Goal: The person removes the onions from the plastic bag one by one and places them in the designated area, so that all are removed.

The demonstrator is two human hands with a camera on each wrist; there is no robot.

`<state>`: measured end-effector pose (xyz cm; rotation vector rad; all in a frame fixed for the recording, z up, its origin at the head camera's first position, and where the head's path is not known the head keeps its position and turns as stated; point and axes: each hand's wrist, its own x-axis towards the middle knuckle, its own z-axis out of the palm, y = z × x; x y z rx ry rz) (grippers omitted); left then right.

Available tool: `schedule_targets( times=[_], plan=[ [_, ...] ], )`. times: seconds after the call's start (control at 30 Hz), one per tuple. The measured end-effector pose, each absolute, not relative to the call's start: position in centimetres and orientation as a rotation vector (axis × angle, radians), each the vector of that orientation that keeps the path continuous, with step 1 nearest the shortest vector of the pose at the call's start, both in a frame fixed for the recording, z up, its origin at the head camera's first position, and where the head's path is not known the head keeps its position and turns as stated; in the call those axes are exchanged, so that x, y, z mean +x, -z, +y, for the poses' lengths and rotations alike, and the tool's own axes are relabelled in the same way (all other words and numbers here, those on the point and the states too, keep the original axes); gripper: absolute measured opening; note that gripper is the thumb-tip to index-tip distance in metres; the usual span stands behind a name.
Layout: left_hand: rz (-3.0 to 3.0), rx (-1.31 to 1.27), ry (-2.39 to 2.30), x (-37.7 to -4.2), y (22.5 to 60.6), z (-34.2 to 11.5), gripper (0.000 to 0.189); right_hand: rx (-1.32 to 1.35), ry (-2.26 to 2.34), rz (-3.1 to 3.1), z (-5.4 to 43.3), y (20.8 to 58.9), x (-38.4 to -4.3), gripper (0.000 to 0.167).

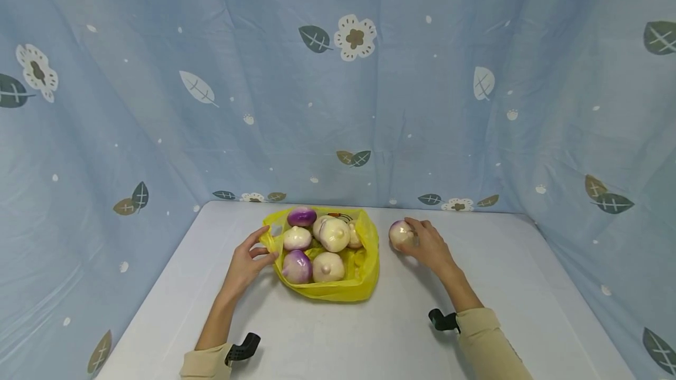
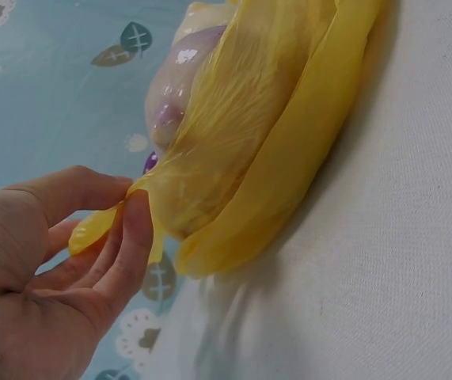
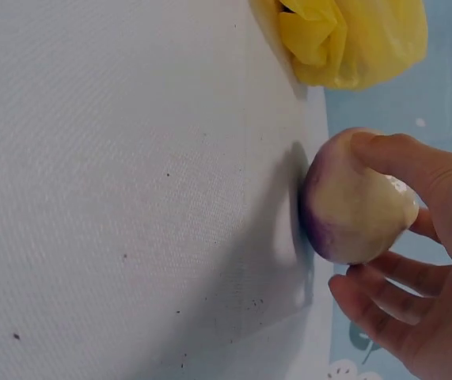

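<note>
A yellow plastic bag stands open on the table with several purple-and-white turnips inside. At the bag's left edge, my left hand pinches a bit of the yellow plastic between thumb and finger, which the left wrist view shows up close. My right hand is to the right of the bag and grips a single turnip, thumb on one side and fingers on the other. That turnip is close over the table, with its purple part facing the surface in the right wrist view.
The white table extends around the bag on all sides. Behind it hangs a blue curtain with leaves and flowers, which also runs down both sides. A black wrist mount sits at the left sleeve, another mount at the right.
</note>
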<state>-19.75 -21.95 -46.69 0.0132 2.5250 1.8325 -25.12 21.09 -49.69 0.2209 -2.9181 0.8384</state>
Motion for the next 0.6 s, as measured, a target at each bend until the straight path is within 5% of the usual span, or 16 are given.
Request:
schedule_targets(
  times=[0.6],
  plan=[
    [2.528, 0.025, -1.873, -20.7, 48.7, -22.7, 0.072, 0.198, -0.771, -2.945, 21.2, 50.5, -25.4, 0.071]
  ],
)
